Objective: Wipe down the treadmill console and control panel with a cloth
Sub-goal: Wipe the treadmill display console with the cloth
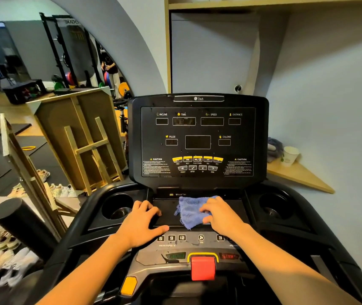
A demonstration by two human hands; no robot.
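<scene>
A black treadmill console (197, 139) stands upright ahead, its displays dark. Below it lies a flat black tray (169, 214), then a control panel (182, 238) with number keys and a red stop key (203, 268). A crumpled blue cloth (190, 211) lies on the tray. My right hand (221, 214) rests flat on the cloth's right side, pressing it down. My left hand (141, 223) lies spread on the tray's left part, fingers apart, holding nothing.
Cup holders (117, 206) (273, 205) flank the tray. A wooden shelf (296, 175) at the right carries a paper cup (290, 156). Wooden frames (81, 137) lean at the left, with shoes on the floor and a black foam roller (19, 223).
</scene>
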